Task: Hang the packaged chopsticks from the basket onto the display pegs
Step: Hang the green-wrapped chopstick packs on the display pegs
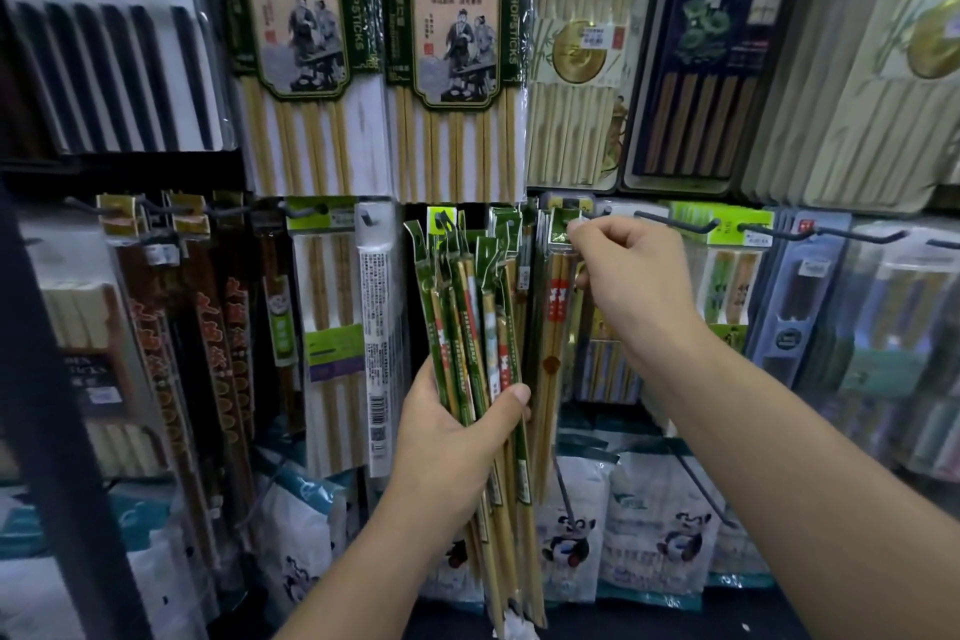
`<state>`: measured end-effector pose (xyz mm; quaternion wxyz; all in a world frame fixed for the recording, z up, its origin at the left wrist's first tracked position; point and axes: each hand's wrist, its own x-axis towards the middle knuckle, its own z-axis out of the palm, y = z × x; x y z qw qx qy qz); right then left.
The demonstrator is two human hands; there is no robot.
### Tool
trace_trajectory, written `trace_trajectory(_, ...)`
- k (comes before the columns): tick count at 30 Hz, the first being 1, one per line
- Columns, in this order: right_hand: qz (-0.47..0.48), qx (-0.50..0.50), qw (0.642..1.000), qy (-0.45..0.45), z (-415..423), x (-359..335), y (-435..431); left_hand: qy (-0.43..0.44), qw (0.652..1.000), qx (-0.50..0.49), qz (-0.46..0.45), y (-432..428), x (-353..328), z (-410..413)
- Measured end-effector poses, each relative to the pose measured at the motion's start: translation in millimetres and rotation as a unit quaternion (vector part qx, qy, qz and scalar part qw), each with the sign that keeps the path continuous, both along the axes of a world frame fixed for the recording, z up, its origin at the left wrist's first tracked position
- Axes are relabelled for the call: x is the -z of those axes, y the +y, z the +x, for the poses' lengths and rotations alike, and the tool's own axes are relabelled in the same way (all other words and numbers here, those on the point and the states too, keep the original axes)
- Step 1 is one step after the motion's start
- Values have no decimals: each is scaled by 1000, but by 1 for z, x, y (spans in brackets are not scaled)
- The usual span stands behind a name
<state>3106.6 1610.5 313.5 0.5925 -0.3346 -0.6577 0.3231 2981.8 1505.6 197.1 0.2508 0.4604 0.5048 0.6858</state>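
Nearest, the left hand (457, 426) is clenched round a fanned bundle of slim, green-edged clear packs of bamboo chopsticks (467, 317) — so splayed, I judge, that one could slip out at the bottom. Beyond it the right hand (634, 276) pinches the green card header of a single matching pack (557, 307) at the tip of a dark metal display peg (597, 212). If its hole misses the upturned tip, the pack could drop — the basket is not in view.

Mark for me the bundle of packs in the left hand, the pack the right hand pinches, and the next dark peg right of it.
Bundle of packs (470, 322): head view, middle of the green wrappers.
Pinched pack (559, 231): head view, its green header card.
Dark peg (675, 222): head view, middle of the shaft.
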Motion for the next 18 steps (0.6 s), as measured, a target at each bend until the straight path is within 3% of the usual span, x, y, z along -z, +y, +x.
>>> trace_trajectory(4, 3, 8, 1000, -2, -2, -3, -1, 2, 1000, 0, 2, -1, 0, -2)
trace_trajectory(11, 37, 78, 993, -84, 2, 4, -2, 2, 999, 30, 12, -8, -4, -3)
trace_trajectory(14, 60, 111, 990, -56, 4, 9, -16, 0, 1000, 30, 9, -8, -3, -4)
trace_trajectory(18, 83, 7, 995, -50, 0, 16, -35, -6, 999, 35, 11, -8, -4, -2)
